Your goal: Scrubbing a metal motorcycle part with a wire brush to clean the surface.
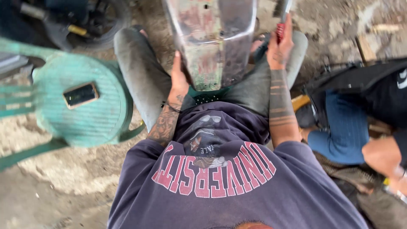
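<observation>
- A worn metal panel [212,42], a curved, fender-like shell with patchy red and bare grey areas, is being propped upright between the seated person's knees, at 12 o'clock from the torso.
- The left hand [179,76] is being pressed flat against the panel's lower left edge, at about 11 o'clock; the fingers are seen laid along the metal, not closed around it, so the panel is being steadied rather than clasped.
- The right hand [280,46] is being kept closed around a red-handled tool [281,23] at 1 o'clock, just beside the panel's right edge; the tool's working end is being cut off by the frame top, so its kind cannot be told.
- Judged step: the panel is being held in position while the tool is being brought to its right side; surface work appears to be in hand.
- The next move is judged to call for firm bracing from the left hand, so that the panel is not being pushed sideways by the tool.
- A green plastic chair [85,110] is standing at 9 o'clock, with a phone [80,94] lying on its seat.
- Another person's leg in blue trousers [343,131] is being kept close at 3 o'clock; right-elbow room is judged to be limited there.
- Dark machine parts [72,21] are lying at 10 o'clock, well apart from the hands.
</observation>
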